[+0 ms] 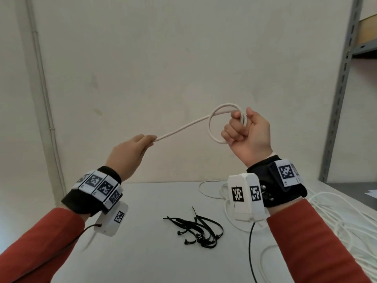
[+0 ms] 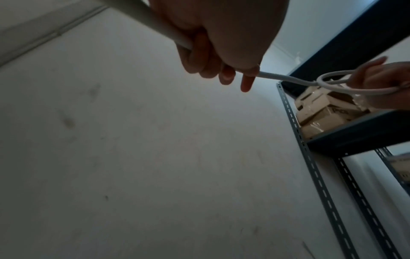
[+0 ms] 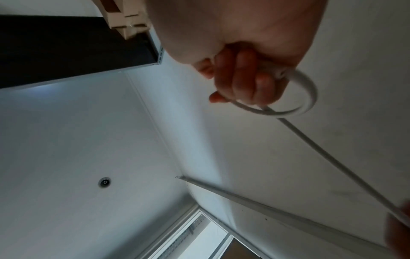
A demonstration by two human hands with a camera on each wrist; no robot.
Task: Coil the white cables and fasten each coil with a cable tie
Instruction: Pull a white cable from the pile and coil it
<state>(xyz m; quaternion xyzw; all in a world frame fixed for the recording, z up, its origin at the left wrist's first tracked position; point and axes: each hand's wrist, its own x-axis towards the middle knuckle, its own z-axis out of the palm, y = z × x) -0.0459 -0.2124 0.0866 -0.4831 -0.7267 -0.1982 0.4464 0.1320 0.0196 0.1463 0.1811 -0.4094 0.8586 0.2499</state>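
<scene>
Above table: right hand grips coil; left hand pinches cable.

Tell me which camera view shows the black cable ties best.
The head view: the black cable ties lie in a loose pile on the table, below the raised hands. Both wrist views point upward at walls and shelving, so neither shows them.
</scene>
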